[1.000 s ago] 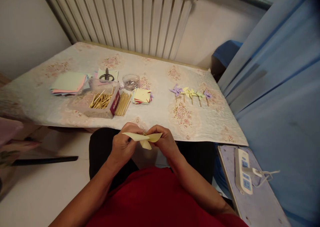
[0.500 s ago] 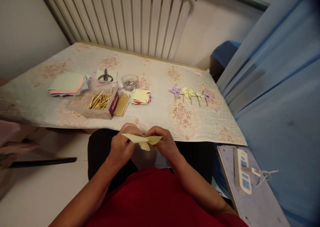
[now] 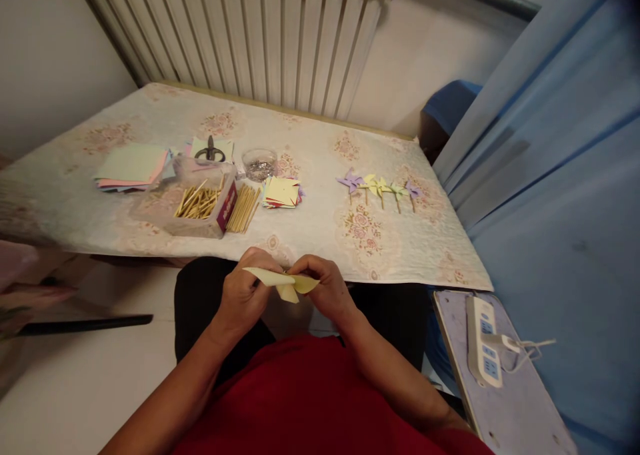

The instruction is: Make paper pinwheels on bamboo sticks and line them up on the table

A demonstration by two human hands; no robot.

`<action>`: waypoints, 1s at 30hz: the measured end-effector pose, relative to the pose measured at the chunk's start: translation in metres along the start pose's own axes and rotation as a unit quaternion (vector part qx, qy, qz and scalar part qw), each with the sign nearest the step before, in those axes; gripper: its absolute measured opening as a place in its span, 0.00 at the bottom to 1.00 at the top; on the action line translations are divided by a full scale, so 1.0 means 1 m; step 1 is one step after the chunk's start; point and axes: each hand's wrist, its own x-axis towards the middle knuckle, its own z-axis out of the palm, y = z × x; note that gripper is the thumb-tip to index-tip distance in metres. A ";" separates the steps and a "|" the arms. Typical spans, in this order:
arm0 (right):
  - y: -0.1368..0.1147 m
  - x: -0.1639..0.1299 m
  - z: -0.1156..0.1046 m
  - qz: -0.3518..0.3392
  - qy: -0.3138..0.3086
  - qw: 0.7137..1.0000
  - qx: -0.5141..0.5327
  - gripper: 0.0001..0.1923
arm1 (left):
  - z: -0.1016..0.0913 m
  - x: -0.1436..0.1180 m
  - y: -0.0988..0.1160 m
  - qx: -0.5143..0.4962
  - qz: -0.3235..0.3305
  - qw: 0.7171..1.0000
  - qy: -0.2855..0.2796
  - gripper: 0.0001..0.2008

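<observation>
Above my lap, just in front of the table's near edge, both hands are closed on a pale yellow paper pinwheel [image 3: 287, 289]. My left hand [image 3: 249, 287] grips its left side, the fingers curled behind the paper. On the other side my right hand [image 3: 327, 285] pinches near the middle, its fingertips partly hidden by a curved blade. Whether a pin or stick is between the fingers, I cannot tell. Finished-looking pinwheels on sticks [image 3: 380, 187], purple, yellow and green, lie in a row on the right of the table.
On the cloth-covered table [image 3: 320, 235] stand a clear box [image 3: 195, 227] of short sticks, a row of sticks [image 3: 243, 209], cut paper squares [image 3: 281, 193], a bowl of small metal pieces [image 3: 259, 167], scissors [image 3: 210, 151] and stacked coloured paper [image 3: 131, 167]. A power strip [image 3: 484, 341] lies at right.
The right-hand blade of the pinwheel has shifted slightly left, with my right hand's fingers moving a little. My left hand stays almost still.
</observation>
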 end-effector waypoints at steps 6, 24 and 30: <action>0.008 0.002 -0.002 0.044 -0.004 0.999 -0.013 0.05 | 0.003 0.000 -0.013 -0.059 -0.115 0.991 -0.019 0.06; 0.079 -0.001 -0.059 0.087 0.031 0.973 -0.212 0.07 | 0.029 0.014 -0.073 -0.241 -0.389 0.889 -0.004 0.13; 0.091 0.016 -0.073 0.100 0.081 0.971 -0.199 0.08 | 0.045 0.041 -0.086 -0.283 -0.385 0.878 -0.033 0.16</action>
